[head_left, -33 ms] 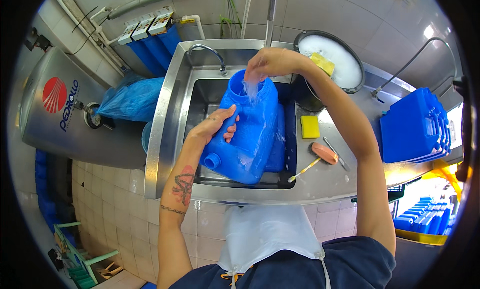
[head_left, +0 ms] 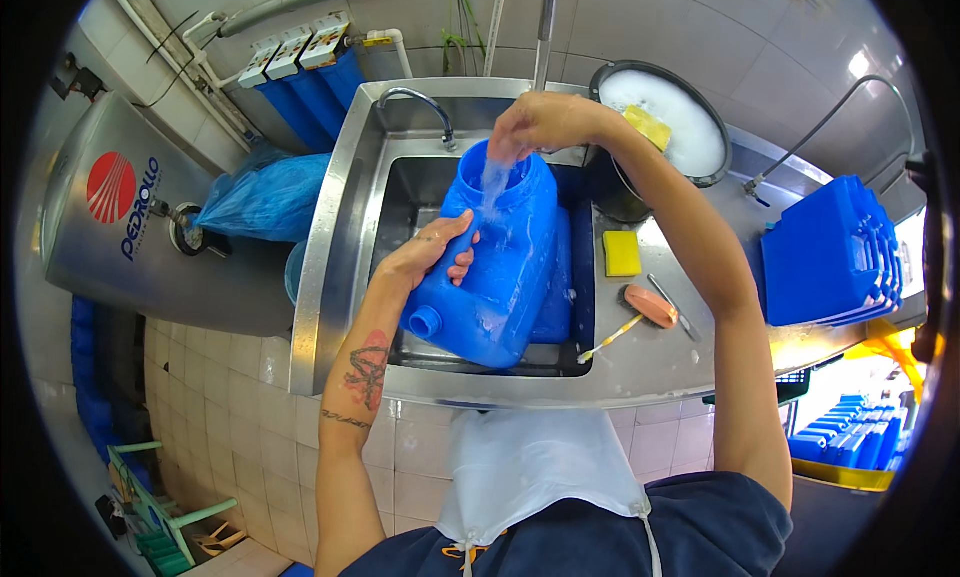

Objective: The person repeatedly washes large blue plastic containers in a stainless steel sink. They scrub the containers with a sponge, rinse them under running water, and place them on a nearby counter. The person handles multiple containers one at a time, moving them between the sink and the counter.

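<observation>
A blue plastic jug (head_left: 500, 297) leans tilted in the steel sink (head_left: 340, 202), its wide round mouth toward the far side. My left hand (head_left: 440, 249) is closed around the jug's handle. Above the mouth, my right hand (head_left: 545, 124) has its fingers bent downward and close together. Water (head_left: 495, 182) streams below those fingers over the mouth's rim, and whatever they may hold is hidden. Another blue container (head_left: 553, 319) shows partly behind the jug, lower in the basin.
Right of the basin lie a yellow sponge (head_left: 622, 253), a brush (head_left: 652, 307) and a thin metal tool (head_left: 672, 302). A black bucket (head_left: 618, 192) of suds holds another sponge (head_left: 648, 127). Stacked blue containers (head_left: 825, 252) stand far right. A curved tap (head_left: 418, 97) rises at the back left.
The water stream has shifted slightly leftward over the jug's rim. Both hands and the jug stay nearly in place.
</observation>
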`<state>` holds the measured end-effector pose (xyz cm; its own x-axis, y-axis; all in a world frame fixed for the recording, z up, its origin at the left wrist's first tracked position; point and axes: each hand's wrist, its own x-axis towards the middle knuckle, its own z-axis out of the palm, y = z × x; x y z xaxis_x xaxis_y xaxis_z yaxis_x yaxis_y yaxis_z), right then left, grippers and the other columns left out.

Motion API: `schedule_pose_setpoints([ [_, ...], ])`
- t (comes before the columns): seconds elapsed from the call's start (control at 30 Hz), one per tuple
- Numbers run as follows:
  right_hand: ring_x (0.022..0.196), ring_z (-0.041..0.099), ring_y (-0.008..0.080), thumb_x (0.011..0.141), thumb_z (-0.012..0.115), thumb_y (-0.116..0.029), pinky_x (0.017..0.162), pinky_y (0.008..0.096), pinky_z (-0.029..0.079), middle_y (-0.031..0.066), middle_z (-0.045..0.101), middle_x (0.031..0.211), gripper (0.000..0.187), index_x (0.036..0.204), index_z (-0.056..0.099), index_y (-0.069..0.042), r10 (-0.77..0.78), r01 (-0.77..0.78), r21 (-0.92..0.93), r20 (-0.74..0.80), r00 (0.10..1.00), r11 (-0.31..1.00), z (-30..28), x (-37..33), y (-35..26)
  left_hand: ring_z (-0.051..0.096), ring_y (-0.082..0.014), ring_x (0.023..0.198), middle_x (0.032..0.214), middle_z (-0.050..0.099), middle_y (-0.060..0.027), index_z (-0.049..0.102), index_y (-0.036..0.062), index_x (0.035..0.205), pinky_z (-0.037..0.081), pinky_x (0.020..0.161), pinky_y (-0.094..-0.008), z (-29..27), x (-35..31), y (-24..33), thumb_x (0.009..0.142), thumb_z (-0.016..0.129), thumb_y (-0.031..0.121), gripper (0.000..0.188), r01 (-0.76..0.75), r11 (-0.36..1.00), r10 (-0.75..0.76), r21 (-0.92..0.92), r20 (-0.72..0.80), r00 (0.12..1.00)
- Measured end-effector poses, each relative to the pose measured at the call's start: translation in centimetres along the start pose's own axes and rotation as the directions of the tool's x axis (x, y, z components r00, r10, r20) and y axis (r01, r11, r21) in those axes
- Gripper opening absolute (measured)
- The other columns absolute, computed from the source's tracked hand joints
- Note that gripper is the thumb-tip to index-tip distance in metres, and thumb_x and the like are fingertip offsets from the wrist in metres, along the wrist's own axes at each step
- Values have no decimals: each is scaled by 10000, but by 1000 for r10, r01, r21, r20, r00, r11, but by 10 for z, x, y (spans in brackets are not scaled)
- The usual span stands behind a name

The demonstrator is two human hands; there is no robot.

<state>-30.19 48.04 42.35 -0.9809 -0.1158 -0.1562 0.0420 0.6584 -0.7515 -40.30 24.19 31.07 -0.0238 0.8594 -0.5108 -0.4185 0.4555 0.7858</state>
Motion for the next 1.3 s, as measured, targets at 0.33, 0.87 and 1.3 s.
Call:
schedule_pose_setpoints([
  [0.33, 906, 703, 158, 871, 621, -141, 841, 287, 545, 90, 733, 974, 230, 1044, 716, -23, -31, 28, -79, -47, 998, 996, -2, 21, 1, 412, -104, 444, 593, 451, -6, 508, 93, 913, 417, 454, -290, 0, -23, -14, 980, 479, 521, 435, -9, 998, 10, -56, 25, 1000],
  [0.87, 782, 687, 188, 861, 625, -144, 731, 325, 551, 122, 710, 862, 225, 1017, 691, 4, 117, -159, -32, -543, 831, 987, 9, 22, 106, 494, -134, 469, 605, 488, -33, 483, 48, 952, 463, 469, -302, 63, -10, -32, 992, 452, 519, 473, -38, 994, 54, 104, -147, 988],
  [1.3, 1387, 332, 323, 902, 512, -187, 1146, 575, 144, 180, 466, 1417, 452, 1315, 515, -4, 330, -704, -601, -623, 709, 379, 100, 47, 332, 614, -228, 518, 632, 608, -148, 553, -17, 860, 498, 502, -345, 79, 8, -23, 1000, 427, 472, 523, 20, 858, 205, 513, -379, 902],
])
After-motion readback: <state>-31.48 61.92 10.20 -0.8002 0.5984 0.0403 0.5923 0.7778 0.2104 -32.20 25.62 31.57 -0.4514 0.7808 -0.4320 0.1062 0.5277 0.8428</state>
